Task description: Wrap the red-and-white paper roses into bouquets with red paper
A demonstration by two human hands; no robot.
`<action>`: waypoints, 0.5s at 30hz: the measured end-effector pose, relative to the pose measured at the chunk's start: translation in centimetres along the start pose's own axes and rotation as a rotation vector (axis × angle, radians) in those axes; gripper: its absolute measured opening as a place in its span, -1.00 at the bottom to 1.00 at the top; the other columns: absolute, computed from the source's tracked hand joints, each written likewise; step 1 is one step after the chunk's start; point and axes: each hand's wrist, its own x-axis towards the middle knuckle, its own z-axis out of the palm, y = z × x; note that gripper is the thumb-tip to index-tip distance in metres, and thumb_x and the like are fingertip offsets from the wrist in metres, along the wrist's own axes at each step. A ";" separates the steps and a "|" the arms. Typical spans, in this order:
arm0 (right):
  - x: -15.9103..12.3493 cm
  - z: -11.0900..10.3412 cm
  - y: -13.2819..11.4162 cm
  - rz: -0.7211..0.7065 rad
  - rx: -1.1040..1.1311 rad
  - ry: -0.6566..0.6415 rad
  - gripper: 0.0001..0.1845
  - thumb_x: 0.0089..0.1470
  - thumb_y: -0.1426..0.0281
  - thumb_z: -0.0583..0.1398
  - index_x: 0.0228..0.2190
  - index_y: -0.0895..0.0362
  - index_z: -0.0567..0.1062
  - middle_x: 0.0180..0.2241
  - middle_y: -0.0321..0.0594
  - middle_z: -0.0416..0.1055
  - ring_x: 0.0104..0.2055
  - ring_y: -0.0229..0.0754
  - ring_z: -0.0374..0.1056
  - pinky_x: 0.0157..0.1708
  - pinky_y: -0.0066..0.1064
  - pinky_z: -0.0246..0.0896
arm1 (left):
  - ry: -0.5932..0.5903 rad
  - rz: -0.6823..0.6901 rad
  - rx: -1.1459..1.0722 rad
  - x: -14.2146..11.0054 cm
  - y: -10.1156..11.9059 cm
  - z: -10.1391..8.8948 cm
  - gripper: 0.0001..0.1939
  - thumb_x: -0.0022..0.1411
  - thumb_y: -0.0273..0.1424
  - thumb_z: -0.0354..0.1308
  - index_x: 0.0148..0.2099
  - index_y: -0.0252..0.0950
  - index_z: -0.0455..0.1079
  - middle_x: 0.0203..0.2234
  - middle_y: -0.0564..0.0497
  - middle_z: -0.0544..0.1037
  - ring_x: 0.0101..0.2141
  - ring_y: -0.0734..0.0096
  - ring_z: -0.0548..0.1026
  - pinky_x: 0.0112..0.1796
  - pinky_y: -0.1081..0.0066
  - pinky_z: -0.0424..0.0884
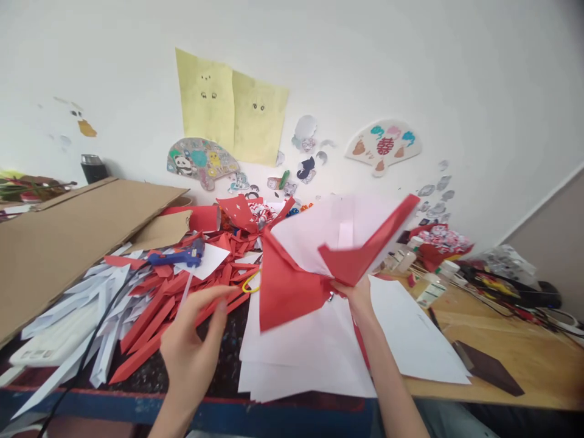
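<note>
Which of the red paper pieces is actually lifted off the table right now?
The large folded red sheet, pinched at its lower edge by the right hand and raised above the white paper stack. The narrow red strips lie flat, left.

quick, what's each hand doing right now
Left hand: open, fingers spread, holding nothing, above the red paper strips.
Right hand: closed, pinching the folded red and white paper.

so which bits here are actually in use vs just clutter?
In use:
right hand pinching the red-and-white paper bundle
left hand, open, near the red strips
white sheets under the bundle

Lying about:
glue gun
cardboard
bottles
paper fans on the wall
</note>
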 end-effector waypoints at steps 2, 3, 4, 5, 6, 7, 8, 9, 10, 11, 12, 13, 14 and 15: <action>-0.1 1.0 -0.6 0.045 0.138 -0.029 -0.32 -0.44 0.43 0.46 -0.17 0.19 0.43 -0.31 -0.19 0.50 -0.42 -0.14 0.38 -0.49 -0.35 0.33 | 0.047 -0.101 -0.069 0.1 -0.9 2.6 -0.58 0.23 -0.29 0.18 0.13 -0.18 0.27 0.00 -0.10 0.47 0.00 0.20 0.44 0.01 0.17 0.35; -0.4 1.9 -1.0 0.058 0.211 -0.048 -0.34 -0.42 0.45 0.45 -0.17 0.20 0.43 -0.28 -0.17 0.51 -0.37 -0.12 0.41 -0.42 -0.33 0.37 | -0.110 -0.112 -0.143 0.3 -1.0 4.5 -0.42 0.18 -0.25 0.23 0.20 -0.20 0.19 0.10 -0.16 0.40 0.08 0.14 0.39 0.05 0.13 0.33; -0.6 2.8 -1.4 0.051 0.275 -0.062 -0.37 -0.39 0.47 0.44 -0.17 0.19 0.44 -0.23 -0.16 0.51 -0.29 -0.09 0.44 -0.32 -0.31 0.39 | -0.243 -0.127 -0.209 0.6 -1.0 6.7 -0.23 0.09 -0.21 0.31 0.27 -0.21 0.08 0.19 -0.22 0.30 0.15 0.07 0.33 0.06 0.10 0.32; -0.9 3.8 -1.7 0.039 0.327 -0.069 -0.39 -0.35 0.48 0.42 -0.16 0.18 0.44 -0.17 -0.15 0.50 -0.20 -0.07 0.45 -0.23 -0.29 0.40 | -0.338 -0.144 -0.264 1.0 -0.6 8.9 -0.08 0.01 -0.18 0.36 0.31 -0.22 0.00 0.25 -0.27 0.20 0.19 0.01 0.28 0.08 0.06 0.30; -1.2 4.7 -2.0 0.026 0.367 -0.074 -0.42 -0.31 0.48 0.40 -0.15 0.17 0.44 -0.14 -0.15 0.50 -0.14 -0.07 0.45 -0.15 -0.27 0.39 | -0.377 -0.172 -0.321 1.6 -0.1 11.0 -0.01 -0.05 -0.17 0.39 0.32 -0.24 -0.04 0.27 -0.30 0.15 0.19 -0.03 0.27 0.09 0.04 0.28; -1.4 5.6 -2.3 0.017 0.396 -0.082 -0.46 -0.27 0.47 0.39 -0.15 0.16 0.45 -0.13 -0.16 0.50 -0.11 -0.07 0.44 -0.10 -0.25 0.38 | -0.398 -0.205 -0.386 2.3 0.4 12.8 -0.02 -0.04 -0.16 0.39 0.31 -0.26 -0.04 0.26 -0.31 0.17 0.19 -0.04 0.28 0.09 0.04 0.28; -1.5 6.4 -2.4 0.012 0.417 -0.090 -0.49 -0.23 0.45 0.37 -0.15 0.15 0.45 -0.14 -0.16 0.51 -0.10 -0.07 0.44 -0.08 -0.23 0.37 | -0.408 -0.238 -0.447 3.1 1.0 14.4 -0.06 -0.04 -0.16 0.38 0.29 -0.27 0.00 0.20 -0.30 0.26 0.16 -0.03 0.32 0.06 0.06 0.30; -1.4 7.0 -2.5 0.013 0.435 -0.100 -0.51 -0.22 0.44 0.37 -0.16 0.16 0.45 -0.15 -0.16 0.51 -0.10 -0.07 0.45 -0.08 -0.21 0.37 | -0.396 -0.275 -0.492 4.0 1.4 15.6 -0.14 0.01 -0.17 0.34 0.26 -0.29 0.05 0.14 -0.28 0.34 0.10 0.00 0.38 0.03 0.08 0.33; -1.1 7.4 -2.6 0.020 0.454 -0.113 -0.51 -0.22 0.43 0.37 -0.15 0.16 0.46 -0.16 -0.16 0.52 -0.11 -0.06 0.45 -0.07 -0.19 0.37 | -0.358 -0.303 -0.506 4.8 1.6 16.4 -0.21 0.06 -0.19 0.30 0.25 -0.29 0.05 0.09 -0.26 0.39 0.06 0.04 0.42 0.01 0.09 0.34; -0.7 7.6 -2.5 0.034 0.476 -0.130 -0.49 -0.22 0.43 0.37 -0.15 0.17 0.46 -0.15 -0.14 0.52 -0.11 -0.05 0.45 -0.07 -0.18 0.37 | -0.331 -0.299 -0.529 5.7 1.6 17.0 -0.28 0.12 -0.20 0.25 0.24 -0.29 0.06 0.06 -0.24 0.41 0.04 0.08 0.43 0.02 0.10 0.34; -0.2 7.7 -2.4 0.057 0.501 -0.150 -0.47 -0.24 0.43 0.39 -0.14 0.17 0.46 -0.14 -0.13 0.52 -0.12 -0.04 0.45 -0.06 -0.16 0.37 | -0.320 -0.281 -0.562 6.4 1.4 17.4 -0.35 0.18 -0.22 0.19 0.23 -0.28 0.07 0.06 -0.22 0.42 0.04 0.12 0.42 0.04 0.13 0.32; 0.5 7.6 -2.3 0.087 0.526 -0.175 -0.44 -0.27 0.43 0.40 -0.14 0.18 0.46 -0.15 -0.12 0.52 -0.13 -0.03 0.46 -0.06 -0.15 0.37 | -0.322 -0.259 -0.597 7.0 1.0 17.7 -0.40 0.22 -0.22 0.14 0.23 -0.27 0.08 0.07 -0.20 0.41 0.06 0.16 0.41 0.06 0.15 0.30; 1.2 7.5 -2.1 0.119 0.551 -0.207 -0.42 -0.30 0.44 0.41 -0.14 0.17 0.46 -0.16 -0.13 0.53 -0.15 -0.02 0.46 -0.06 -0.14 0.37 | -0.337 -0.240 -0.631 7.6 0.4 17.9 -0.45 0.26 -0.22 0.10 0.22 -0.27 0.09 0.09 -0.18 0.40 0.09 0.20 0.38 0.09 0.18 0.28; 1.9 7.4 -1.9 0.145 0.573 -0.240 -0.40 -0.32 0.45 0.42 -0.14 0.16 0.46 -0.18 -0.15 0.53 -0.16 -0.02 0.47 -0.06 -0.14 0.37 | -0.354 -0.233 -0.655 8.0 -0.2 18.1 -0.48 0.28 -0.21 0.07 0.22 -0.26 0.11 0.11 -0.16 0.38 0.12 0.23 0.35 0.12 0.21 0.25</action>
